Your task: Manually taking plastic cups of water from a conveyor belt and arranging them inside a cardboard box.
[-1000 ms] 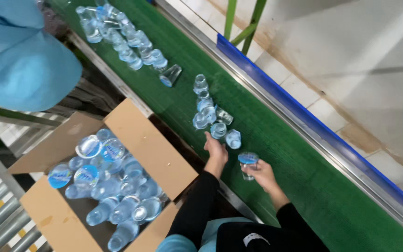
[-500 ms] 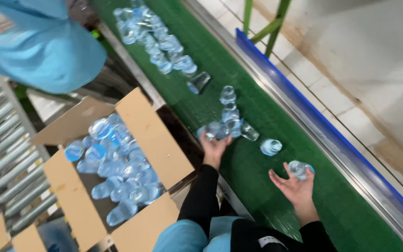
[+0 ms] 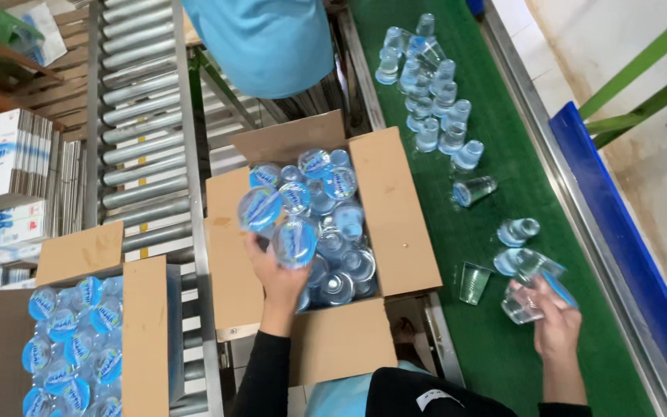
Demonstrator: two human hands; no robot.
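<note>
At far left a second open brown cardboard box [image 3: 63,340] of sealed cups sits beside grey metal rollers [image 3: 137,116]. The left hand [image 3: 275,270], raised palm-up over the open brown cardboard carton [image 3: 395,224], clasps two blue-lidded clear plastic cups [image 3: 279,224]. The right hand [image 3: 553,320], fingers curled, grips clear plastic cups [image 3: 530,289] on the green conveyor belt [image 3: 503,363].

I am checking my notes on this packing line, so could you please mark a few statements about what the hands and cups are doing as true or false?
1. The left hand holds sealed water cups over the open carton. True.
2. The right hand rests inside the carton. False: it grasps clear cups on the green belt.
3. The conveyor belt is red. False: it is green.
4. More cups stand further up the belt. True.
</note>
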